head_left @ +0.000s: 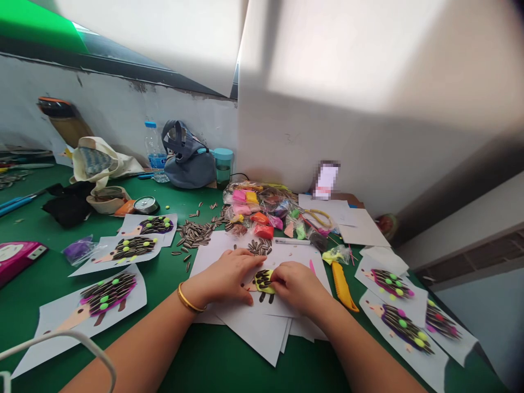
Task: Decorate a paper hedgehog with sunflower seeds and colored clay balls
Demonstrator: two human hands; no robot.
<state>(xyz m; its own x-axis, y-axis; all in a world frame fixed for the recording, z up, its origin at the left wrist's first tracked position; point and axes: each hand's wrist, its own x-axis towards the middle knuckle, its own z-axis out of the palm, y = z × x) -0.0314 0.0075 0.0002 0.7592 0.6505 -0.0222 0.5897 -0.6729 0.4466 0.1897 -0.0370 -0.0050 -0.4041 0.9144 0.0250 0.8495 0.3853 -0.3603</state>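
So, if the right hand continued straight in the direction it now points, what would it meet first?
Most likely the seed-studded yellow hedgehog body, which the right hand seems to touch; beyond it, perhaps the left hand. The exact depth is unclear.

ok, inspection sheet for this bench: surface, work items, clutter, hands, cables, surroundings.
Surface: green tabletop, partly covered by papers.
Work items: yellow-bodied hedgehog picture on a white sheet; striped seeds on tabletop and sheet.
Clutter: bagged coloured packets, pen, grey-blue bag, water bottle.
Hands: left hand spread on the sheet; right hand at the hedgehog picture, grip hidden.
Cables: white cable, lower left.
Surroundings: scuffed wall, partly covered by white sheeting.
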